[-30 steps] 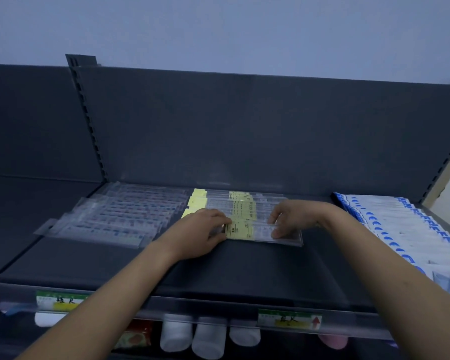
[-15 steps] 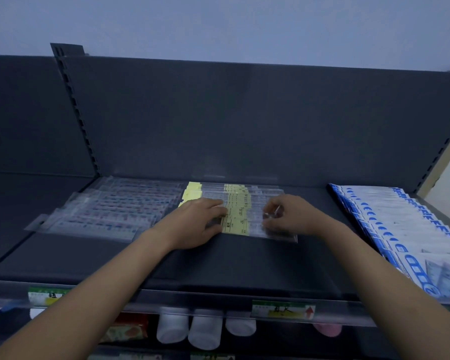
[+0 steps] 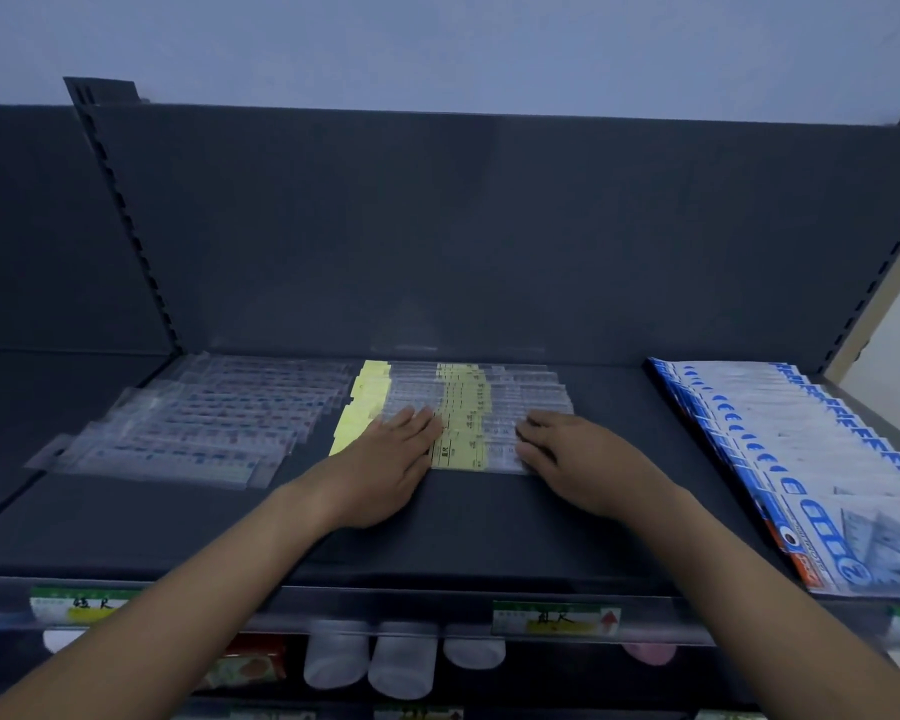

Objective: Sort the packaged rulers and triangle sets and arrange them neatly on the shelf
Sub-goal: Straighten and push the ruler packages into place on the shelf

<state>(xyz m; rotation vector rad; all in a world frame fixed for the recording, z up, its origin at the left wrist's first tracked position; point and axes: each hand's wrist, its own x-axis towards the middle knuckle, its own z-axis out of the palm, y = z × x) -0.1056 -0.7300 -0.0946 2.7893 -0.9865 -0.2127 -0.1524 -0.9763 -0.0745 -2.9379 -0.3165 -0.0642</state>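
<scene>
A row of clear packaged rulers with yellow labels (image 3: 463, 407) lies overlapped in the middle of the dark shelf (image 3: 489, 532). My left hand (image 3: 385, 465) rests flat on the left end of the nearest ruler pack, fingers together and stretched out. My right hand (image 3: 567, 459) lies flat on its right end, fingertips pointing left. Neither hand grips anything. A second row of clear ruler packs with red and blue print (image 3: 204, 423) lies to the left. Blue and white triangle set packs (image 3: 801, 449) lie overlapped at the right.
The shelf's dark back panel (image 3: 489, 226) rises behind the rows. Price tags (image 3: 554, 618) sit in the clear front rail. White bottles (image 3: 401, 662) stand on the lower shelf. Bare shelf surface lies between the yellow-label rulers and the triangle sets.
Both hands have flattened onto the nearest yellow-label ruler pack; the right hand's fingers, curled on the pack's end before, now lie stretched out. The view has tilted slightly.
</scene>
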